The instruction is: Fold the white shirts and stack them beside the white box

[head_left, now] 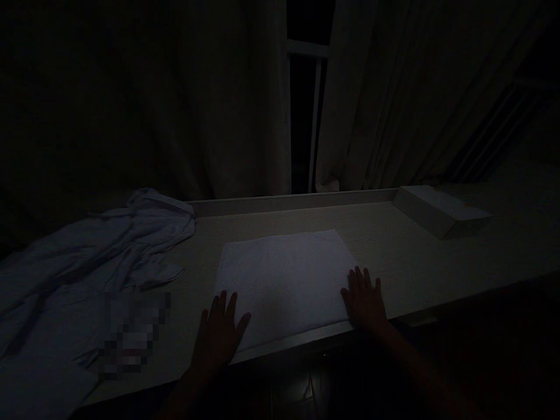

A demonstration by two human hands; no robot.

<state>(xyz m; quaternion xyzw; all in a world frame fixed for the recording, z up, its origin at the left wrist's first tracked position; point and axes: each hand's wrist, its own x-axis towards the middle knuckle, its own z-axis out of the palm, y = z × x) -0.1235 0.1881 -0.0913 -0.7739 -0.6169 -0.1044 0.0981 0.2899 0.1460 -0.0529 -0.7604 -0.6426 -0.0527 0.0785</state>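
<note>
A pale rectangular cloth lies spread flat on the desk, its near edge close to the desk's front. My left hand rests palm down at the cloth's near left corner, fingers stretched and thumb out over the fabric. At the near right corner, my right hand lies flat with its fingers apart, partly on the cloth and partly beside it. Neither hand grips anything. Dim light hides the finer weave of the cloth and what kind it is.
Crumpled light-coloured garments are heaped at the left of the desk. A pale box-like block stands at the back right. Behind the desk's raised back edge hang long curtains, parted at a dark gap.
</note>
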